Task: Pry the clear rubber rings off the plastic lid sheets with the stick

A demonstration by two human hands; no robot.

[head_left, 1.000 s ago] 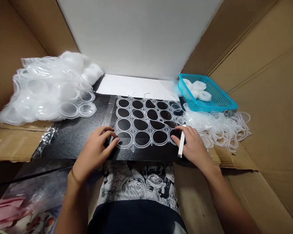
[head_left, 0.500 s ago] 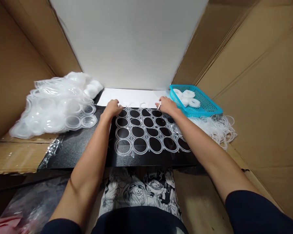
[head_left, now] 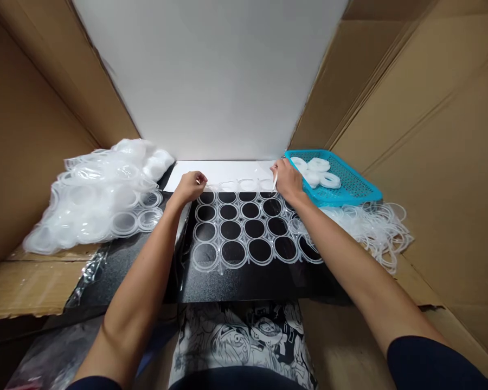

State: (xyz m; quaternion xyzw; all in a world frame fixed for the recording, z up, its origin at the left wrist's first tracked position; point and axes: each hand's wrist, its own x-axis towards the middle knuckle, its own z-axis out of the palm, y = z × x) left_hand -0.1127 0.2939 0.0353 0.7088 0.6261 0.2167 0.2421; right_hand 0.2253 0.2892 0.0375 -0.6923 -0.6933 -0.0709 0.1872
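The ring sheet (head_left: 242, 230) is translucent white, the tabletop (head_left: 236, 286) beneath it black, the basket (head_left: 350, 199) right of the sheet turquoise.

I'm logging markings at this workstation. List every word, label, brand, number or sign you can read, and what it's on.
None can be read anywhere in view.
Black-and-white cartoon-print fabric on the lap: small marks in the print, too small to read.
Slim white tool in the right hand: mostly hidden, too small to tell.
Translucent ring sheet, blue plastic basket, cardboard wall: no legible text.

Lower left dim; plastic pile (head_left: 91, 203) glints.
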